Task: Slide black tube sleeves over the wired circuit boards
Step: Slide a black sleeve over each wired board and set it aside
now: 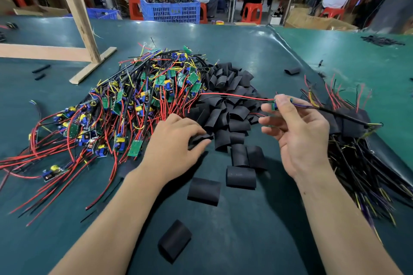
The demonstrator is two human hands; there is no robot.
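My left hand (178, 140) pinches one flattened black tube sleeve (200, 138) at the sleeve pile's near edge; if it stays flat, it may snag. My right hand (297, 131) pinches a small green wired circuit board (274, 106), whose red lead (241, 96) trails into the pile and could drag.
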